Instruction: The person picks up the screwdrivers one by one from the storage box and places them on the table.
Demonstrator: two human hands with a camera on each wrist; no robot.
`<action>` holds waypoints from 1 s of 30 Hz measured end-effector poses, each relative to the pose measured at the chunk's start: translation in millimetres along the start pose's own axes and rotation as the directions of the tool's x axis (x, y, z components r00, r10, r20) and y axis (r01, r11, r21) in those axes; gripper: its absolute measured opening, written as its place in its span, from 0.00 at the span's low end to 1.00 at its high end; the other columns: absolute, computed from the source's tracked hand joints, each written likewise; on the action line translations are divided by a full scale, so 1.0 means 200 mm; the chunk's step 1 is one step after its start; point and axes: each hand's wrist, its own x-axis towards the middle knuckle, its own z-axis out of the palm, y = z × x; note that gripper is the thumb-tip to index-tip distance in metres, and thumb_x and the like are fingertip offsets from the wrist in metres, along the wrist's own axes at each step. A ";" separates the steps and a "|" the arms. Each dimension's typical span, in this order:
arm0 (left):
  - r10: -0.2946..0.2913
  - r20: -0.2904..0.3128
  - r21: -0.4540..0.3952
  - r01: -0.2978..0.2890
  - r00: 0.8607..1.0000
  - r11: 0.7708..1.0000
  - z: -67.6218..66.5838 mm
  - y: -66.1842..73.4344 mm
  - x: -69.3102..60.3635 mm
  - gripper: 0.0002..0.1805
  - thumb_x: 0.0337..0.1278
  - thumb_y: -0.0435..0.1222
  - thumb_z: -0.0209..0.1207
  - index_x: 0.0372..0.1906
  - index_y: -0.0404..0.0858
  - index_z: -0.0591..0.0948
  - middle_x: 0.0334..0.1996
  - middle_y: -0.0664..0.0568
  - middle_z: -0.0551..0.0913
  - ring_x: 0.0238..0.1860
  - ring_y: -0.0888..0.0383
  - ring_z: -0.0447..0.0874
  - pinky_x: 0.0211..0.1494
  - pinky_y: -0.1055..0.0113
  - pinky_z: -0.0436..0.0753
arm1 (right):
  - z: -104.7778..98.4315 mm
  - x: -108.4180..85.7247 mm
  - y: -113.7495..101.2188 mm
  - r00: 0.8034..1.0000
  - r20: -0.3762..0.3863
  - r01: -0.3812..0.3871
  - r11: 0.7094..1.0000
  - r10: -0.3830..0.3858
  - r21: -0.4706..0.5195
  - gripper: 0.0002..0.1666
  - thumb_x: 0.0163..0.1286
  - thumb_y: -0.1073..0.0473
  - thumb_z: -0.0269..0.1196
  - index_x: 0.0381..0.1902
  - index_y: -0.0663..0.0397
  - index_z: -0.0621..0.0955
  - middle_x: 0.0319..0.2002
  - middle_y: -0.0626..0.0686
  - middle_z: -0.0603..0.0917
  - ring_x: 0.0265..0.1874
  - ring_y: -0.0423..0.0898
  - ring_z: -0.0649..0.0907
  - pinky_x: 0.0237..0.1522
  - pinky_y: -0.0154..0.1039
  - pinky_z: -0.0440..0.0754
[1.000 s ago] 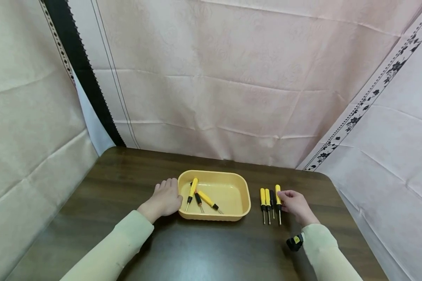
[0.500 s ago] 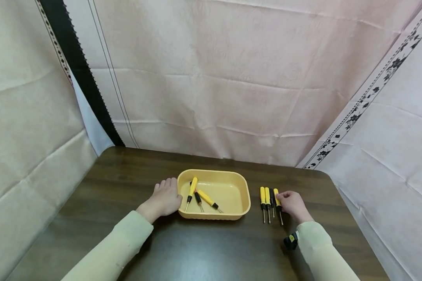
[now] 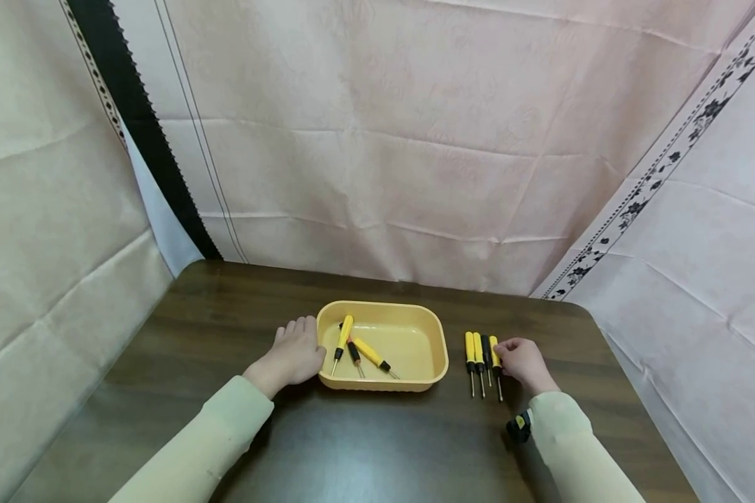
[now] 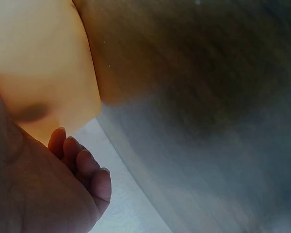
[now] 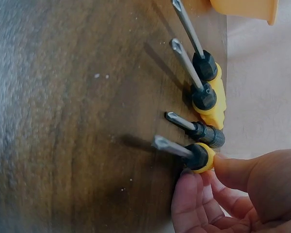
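Note:
My left hand (image 3: 296, 351) holds the left side of a yellow plastic tray (image 3: 415, 385), its thumb near the rim. Bent fingers (image 4: 101, 184) lie outside the tray wall (image 4: 43, 63) in the left wrist view; the thumb is hidden there. Between right thumb and fingers, my right hand (image 3: 523, 363) pinches the handle of a yellow-and-black screwdriver (image 3: 495, 356), rightmost in a row. Just left of it lie a black screwdriver (image 3: 486, 351) and two yellow-handled screwdrivers (image 5: 203, 97), tips toward me. Inside the tray are yellow-handled screwdrivers (image 3: 344, 334) and a black-handled screwdriver (image 3: 354, 352).
A dark wooden table (image 3: 365, 447) carries everything. Pale cloth (image 3: 377, 175) hangs behind the table and along both sides. A black device with a yellow mark (image 3: 519, 426) sits at the right wrist.
My right hand has shifted slightly left, bringing the pinched screwdriver against the row. That screwdriver tilted midway and now lies nearly parallel to the others. The left hand and tray stay put.

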 end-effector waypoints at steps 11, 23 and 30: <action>-0.007 0.005 -0.016 0.007 1.000 1.000 0.00 0.00 0.00 0.23 0.64 0.43 0.49 0.56 0.31 0.65 0.41 0.46 0.67 0.41 0.49 0.62 0.44 0.56 0.61 | 0.01 -0.01 -0.01 1.000 -0.001 0.004 1.000 -0.004 0.028 0.16 0.73 0.59 0.55 0.48 0.68 0.78 0.38 0.60 0.78 0.31 0.49 0.79 0.32 0.41 0.81; -0.017 0.021 -0.004 0.017 1.000 1.000 -0.01 0.00 -0.01 0.24 0.64 0.44 0.50 0.56 0.31 0.65 0.41 0.46 0.67 0.41 0.49 0.63 0.45 0.56 0.61 | 0.02 -0.01 -0.01 1.000 -0.008 -0.004 1.000 0.004 -0.021 0.17 0.74 0.57 0.54 0.49 0.66 0.78 0.41 0.60 0.79 0.32 0.50 0.79 0.31 0.41 0.79; -0.007 0.015 -0.014 0.007 1.000 1.000 -0.03 0.01 0.00 0.25 0.64 0.44 0.50 0.57 0.30 0.65 0.41 0.46 0.68 0.41 0.49 0.63 0.45 0.55 0.62 | 0.01 -0.02 -0.02 1.000 -0.005 -0.021 0.999 0.021 -0.027 0.17 0.75 0.57 0.52 0.51 0.65 0.77 0.43 0.61 0.79 0.33 0.51 0.79 0.32 0.41 0.80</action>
